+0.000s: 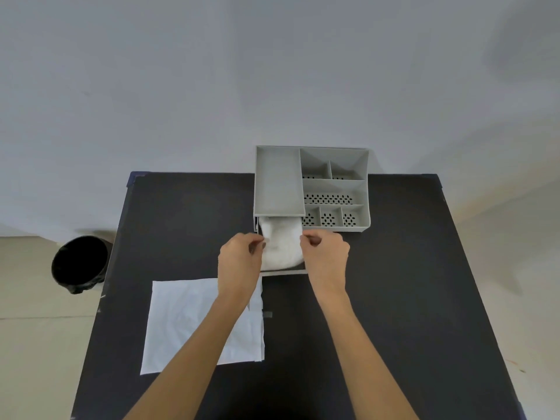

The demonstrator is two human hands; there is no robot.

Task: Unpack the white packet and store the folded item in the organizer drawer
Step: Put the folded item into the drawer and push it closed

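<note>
A grey organizer [280, 180] with several compartments stands at the table's far edge. Its drawer [285, 271] is pulled out toward me from under the left section. A white folded item [283, 242] lies inside the drawer. My left hand [241, 263] pinches the item's left edge and my right hand [325, 257] pinches its right edge. The flat, opened white packet [185, 322] lies on the table near me, partly under my left forearm.
The black table [394, 298] carries everything. A black bin [79, 263] stands on the floor to the left of the table. A small strip of tape [267, 314] sits beside the packet's right edge. A pale wall rises behind the organizer.
</note>
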